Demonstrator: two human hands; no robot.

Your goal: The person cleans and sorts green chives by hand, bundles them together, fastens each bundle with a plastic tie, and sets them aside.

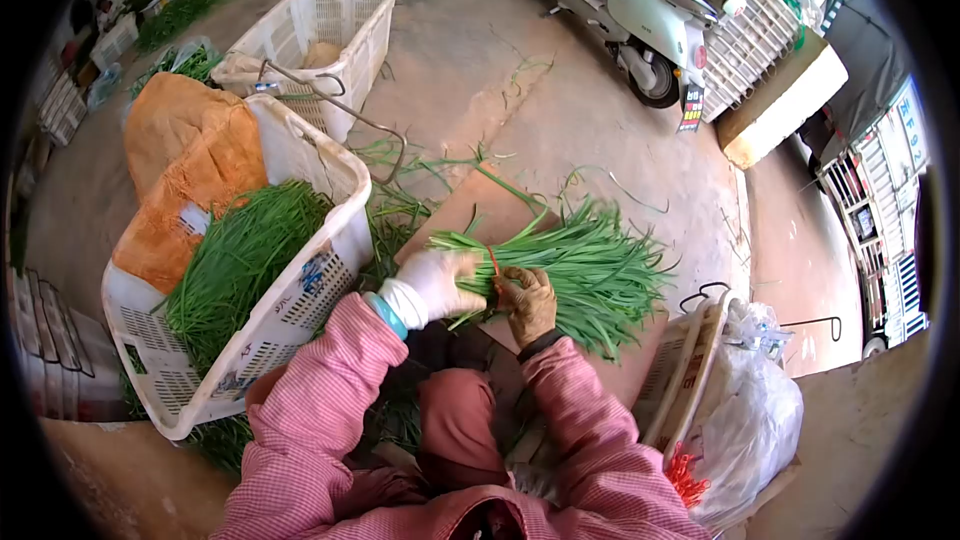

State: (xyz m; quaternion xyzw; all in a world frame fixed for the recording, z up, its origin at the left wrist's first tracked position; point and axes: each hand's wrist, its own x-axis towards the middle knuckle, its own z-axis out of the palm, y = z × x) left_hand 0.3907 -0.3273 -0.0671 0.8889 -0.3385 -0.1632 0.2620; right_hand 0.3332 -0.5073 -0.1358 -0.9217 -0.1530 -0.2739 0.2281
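Observation:
A bunch of long green garlic chives (595, 275) lies across a brown board (490, 202) in front of me, its leaf tips spreading to the right. A thin red tie (493, 258) runs around its stem end. My left hand (432, 286), in a white glove, is closed around the stems left of the tie. Fingers bent, my right hand (528, 306) pinches the lower part of the tie against the bunch. It wears a stained, tan-looking glove. The undersides of the stems are hidden by both hands.
Left of me stands a white plastic crate (330, 175) with loose chives (245, 250) and an orange cloth (190, 170). Another crate (375, 25) is behind it. On the right are a plastic bag (750, 410), red ties (687, 477) and a parked scooter (650, 25).

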